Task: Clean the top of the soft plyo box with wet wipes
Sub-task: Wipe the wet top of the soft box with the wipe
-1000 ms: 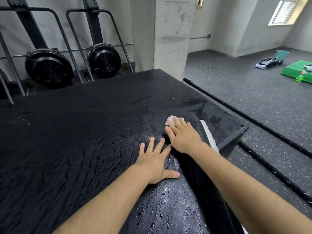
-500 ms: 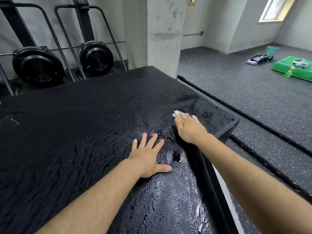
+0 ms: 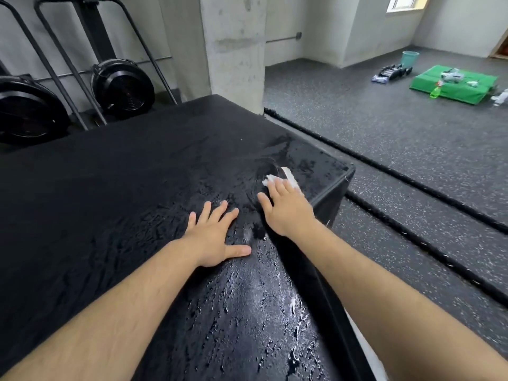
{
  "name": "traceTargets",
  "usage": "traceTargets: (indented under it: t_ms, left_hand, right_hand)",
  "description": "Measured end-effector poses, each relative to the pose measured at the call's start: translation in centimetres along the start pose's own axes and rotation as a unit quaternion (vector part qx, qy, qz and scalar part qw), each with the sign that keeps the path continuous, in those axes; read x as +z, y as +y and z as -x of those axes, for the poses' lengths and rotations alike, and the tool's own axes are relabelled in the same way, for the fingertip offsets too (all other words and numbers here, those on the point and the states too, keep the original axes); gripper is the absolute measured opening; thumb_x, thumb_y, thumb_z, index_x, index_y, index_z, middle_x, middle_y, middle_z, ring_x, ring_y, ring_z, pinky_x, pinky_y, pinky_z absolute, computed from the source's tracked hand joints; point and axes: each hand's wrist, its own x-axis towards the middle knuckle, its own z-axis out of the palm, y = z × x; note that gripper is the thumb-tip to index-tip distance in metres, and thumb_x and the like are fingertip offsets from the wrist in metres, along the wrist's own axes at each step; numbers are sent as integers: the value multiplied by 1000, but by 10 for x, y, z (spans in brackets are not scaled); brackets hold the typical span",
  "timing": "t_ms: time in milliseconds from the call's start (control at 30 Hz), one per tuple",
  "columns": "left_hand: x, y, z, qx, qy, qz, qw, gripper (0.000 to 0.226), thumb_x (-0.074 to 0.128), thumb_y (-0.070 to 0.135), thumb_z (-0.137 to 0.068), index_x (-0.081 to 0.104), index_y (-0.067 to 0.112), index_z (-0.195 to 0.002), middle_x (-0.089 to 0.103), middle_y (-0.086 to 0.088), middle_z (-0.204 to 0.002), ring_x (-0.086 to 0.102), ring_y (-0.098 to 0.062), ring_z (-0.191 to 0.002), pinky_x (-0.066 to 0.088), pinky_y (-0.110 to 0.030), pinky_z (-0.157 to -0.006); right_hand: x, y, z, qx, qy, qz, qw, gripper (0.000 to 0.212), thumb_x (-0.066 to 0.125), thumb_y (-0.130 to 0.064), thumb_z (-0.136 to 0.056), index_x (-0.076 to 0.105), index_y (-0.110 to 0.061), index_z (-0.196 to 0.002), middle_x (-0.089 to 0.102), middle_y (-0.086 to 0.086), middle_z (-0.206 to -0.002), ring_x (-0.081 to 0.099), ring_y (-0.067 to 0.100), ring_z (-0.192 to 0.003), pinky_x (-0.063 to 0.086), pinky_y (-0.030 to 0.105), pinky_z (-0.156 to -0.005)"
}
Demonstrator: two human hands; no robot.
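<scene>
The top of the soft plyo box is black, matte on the left and far side, with glossy wet streaks and mottled beading on the near right. The wet wipe on it is white. The floor is dark grey with fine white speckles, crossed by black ropes. Far right lie a bright green mat, a teal bucket and a lime-green bottle. The pillar is pale grey, blotchy concrete. The fans on the far left are black.
</scene>
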Motion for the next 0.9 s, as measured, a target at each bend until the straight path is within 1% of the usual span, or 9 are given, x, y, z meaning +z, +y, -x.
traceTargets:
  t_ms: [67,133,233,300,433,533,633,767,900]
  left_hand:
    - [3,6,11,23,26,-37,999,92,38,74,-91,-8,32,-158,-22,4,-164,-22,-20,-150,-8,-46,-123]
    - [12,18,26,78,61,-50,994,79,33,64,-99,-5,31,-159,-19,4,-165,-18,-16,-151,-4,-41,-125]
    - [25,36,37,104,35,11,994,81,37,62,-99,-6,30,-159,-18,8,-164,-18,-14,-151,-4,-40,-125]
    - [29,39,36,92,9,15,996,85,38,65,-97,-9,29,-158,-23,8,-163,-23,-14,-149,-9,-41,-123]
    - [28,37,37,91,5,33,995,85,41,66,-95,-4,32,-159,-21,12,-163,-22,-10,-149,-10,-40,-123]
    - [30,36,35,89,12,43,995,85,45,65,-95,-1,32,-159,-18,13,-163,-20,-11,-150,-8,-41,-123]
    - [33,32,33,97,27,45,994,80,46,56,-97,1,32,-159,-16,11,-164,-17,-12,-151,-7,-42,-124]
    - [32,36,36,84,19,37,996,85,42,66,-94,-1,32,-159,-16,12,-163,-17,-13,-151,-7,-42,-124]
    - [33,52,56,64,9,24,998,84,43,62,-97,1,25,-160,-16,4,-165,-16,-18,-152,-4,-44,-124]
  right_hand:
    - [-6,6,-9,-8,-5,-1,1000,71,0,-36,-101,45,-6,-147,46,10,-152,34,30,-144,8,47,-125]
    - [-5,-3,11,-33,16,-18,999,59,10,-27,-106,56,-7,-138,56,10,-142,40,32,-140,13,49,-123]
    - [3,-18,63,-51,12,-73,996,59,12,-40,-105,45,-17,-148,43,2,-154,32,25,-144,27,46,-117]
    - [1,-11,57,-56,-1,-44,997,63,6,-43,-103,39,-21,-152,35,-2,-160,28,23,-148,25,46,-119]
    - [-14,8,22,-15,-64,19,998,56,9,-28,-105,33,-16,-153,29,6,-163,30,31,-146,22,52,-118]
    - [-14,-5,58,-30,-34,47,998,63,6,-26,-98,48,-8,-141,48,17,-148,48,40,-129,35,54,-107]
    - [-4,-38,135,-73,-34,12,997,56,17,-29,-101,62,-5,-126,61,16,-129,54,40,-116,46,52,-100]
    - [-10,-14,130,-23,-39,-5,999,56,11,-34,-108,36,-16,-155,34,4,-161,30,27,-147,18,45,-121]
    - [-24,-3,129,32,-41,24,998,59,6,-31,-106,31,-9,-155,30,9,-162,29,31,-144,20,44,-119]
